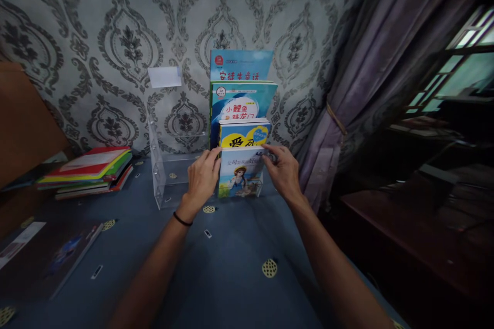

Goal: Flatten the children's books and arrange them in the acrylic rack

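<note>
A light blue book [240,175] with a drawn girl on its cover stands upright at the front of a clear acrylic rack [156,175]. My left hand [204,172] grips its upper left edge, fingers closed against it. At its upper right edge, my right hand [282,167] pinches the cover between thumb and fingers. Behind it, in rising steps, stand a yellow and blue book [231,136], a teal book [247,95] and a taller blue book [243,61]. The rack's left half holds no books.
On the left lies a stack of colourful books [88,169], with a dark book [54,252] nearer me. A brown box-like shape [23,128] stands at the far left. Patterned wallpaper [131,46] rises behind; a purple curtain [347,87] hangs right of the blue tablecloth [231,277].
</note>
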The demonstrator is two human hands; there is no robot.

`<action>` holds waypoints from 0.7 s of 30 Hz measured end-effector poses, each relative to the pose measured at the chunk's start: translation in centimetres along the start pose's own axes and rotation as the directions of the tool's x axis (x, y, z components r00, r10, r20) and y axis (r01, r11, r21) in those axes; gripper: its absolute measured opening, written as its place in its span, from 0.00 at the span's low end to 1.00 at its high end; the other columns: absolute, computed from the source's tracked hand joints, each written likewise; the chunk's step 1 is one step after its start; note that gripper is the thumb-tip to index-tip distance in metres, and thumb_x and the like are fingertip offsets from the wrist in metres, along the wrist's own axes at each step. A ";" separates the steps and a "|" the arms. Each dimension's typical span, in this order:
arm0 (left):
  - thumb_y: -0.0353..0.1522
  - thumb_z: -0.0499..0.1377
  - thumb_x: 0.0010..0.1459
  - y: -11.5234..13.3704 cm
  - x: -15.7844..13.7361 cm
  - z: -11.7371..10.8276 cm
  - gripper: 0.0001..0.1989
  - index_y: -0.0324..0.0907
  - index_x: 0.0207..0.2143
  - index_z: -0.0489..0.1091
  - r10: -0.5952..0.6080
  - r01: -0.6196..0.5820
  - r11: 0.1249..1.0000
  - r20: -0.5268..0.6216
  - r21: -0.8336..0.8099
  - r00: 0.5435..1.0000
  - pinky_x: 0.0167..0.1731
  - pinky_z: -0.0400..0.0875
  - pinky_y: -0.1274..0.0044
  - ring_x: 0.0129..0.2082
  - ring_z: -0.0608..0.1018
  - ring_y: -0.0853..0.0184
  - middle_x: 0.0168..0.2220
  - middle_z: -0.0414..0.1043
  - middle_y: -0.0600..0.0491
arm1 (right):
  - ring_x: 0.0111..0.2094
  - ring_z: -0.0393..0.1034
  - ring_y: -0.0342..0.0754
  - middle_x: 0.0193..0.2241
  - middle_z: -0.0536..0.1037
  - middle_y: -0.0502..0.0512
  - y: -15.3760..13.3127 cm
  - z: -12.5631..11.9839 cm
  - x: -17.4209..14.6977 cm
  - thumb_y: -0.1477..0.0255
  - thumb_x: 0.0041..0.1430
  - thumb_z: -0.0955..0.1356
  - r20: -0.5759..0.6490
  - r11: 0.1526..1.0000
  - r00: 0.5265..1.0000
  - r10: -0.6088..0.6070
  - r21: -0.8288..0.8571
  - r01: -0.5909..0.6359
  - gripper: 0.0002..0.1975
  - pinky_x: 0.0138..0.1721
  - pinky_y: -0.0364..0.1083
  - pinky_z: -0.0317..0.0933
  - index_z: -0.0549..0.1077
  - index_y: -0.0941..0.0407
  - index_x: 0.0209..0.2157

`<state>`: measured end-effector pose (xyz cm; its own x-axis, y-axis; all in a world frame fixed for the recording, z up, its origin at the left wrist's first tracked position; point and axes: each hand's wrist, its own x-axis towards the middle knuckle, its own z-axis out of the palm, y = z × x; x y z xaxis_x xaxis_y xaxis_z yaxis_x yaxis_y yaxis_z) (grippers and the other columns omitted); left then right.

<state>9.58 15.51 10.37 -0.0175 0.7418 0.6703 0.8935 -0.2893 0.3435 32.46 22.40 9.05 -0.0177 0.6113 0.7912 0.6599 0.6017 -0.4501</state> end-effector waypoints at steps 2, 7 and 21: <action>0.31 0.53 0.70 -0.1 0.1 0.0 0.16 0.46 0.57 0.70 0.004 -0.004 1.000 0.005 0.002 1.000 0.40 0.71 0.74 0.43 0.79 0.61 0.46 0.77 0.50 | 0.39 0.74 0.56 0.41 0.77 0.60 0.1 0.0 0.0 0.71 0.58 0.67 0.006 1.000 1.000 0.007 0.005 -0.007 0.18 0.37 0.53 0.73 0.79 0.54 0.49; 0.31 0.53 0.70 -0.1 0.0 -0.2 0.16 0.47 0.58 0.70 0.008 -0.009 0.999 0.029 0.033 1.000 0.40 0.70 0.75 0.44 0.80 0.62 0.47 0.78 0.50 | 0.38 0.74 0.56 0.40 0.78 0.59 0.1 0.0 0.0 0.71 0.58 0.67 -0.001 1.000 1.000 -0.007 -0.005 0.007 0.18 0.38 0.53 0.72 0.79 0.54 0.49; 0.34 0.48 0.72 0.4 -0.4 -1.0 0.20 0.49 0.64 0.63 -0.027 -0.005 0.980 0.156 0.199 0.987 0.35 0.70 0.75 0.39 0.80 0.62 0.49 0.78 0.48 | 0.42 0.74 0.56 0.45 0.76 0.62 -0.5 0.1 -0.4 0.71 0.57 0.67 0.009 1.000 1.000 0.004 -0.021 -0.003 0.21 0.36 0.53 0.74 0.75 0.56 0.53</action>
<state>9.51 14.49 10.85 0.0286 0.8348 0.5498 0.9649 -0.1666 0.2028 32.04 21.87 8.89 -0.0224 0.6184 0.7856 0.6758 0.5884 -0.4439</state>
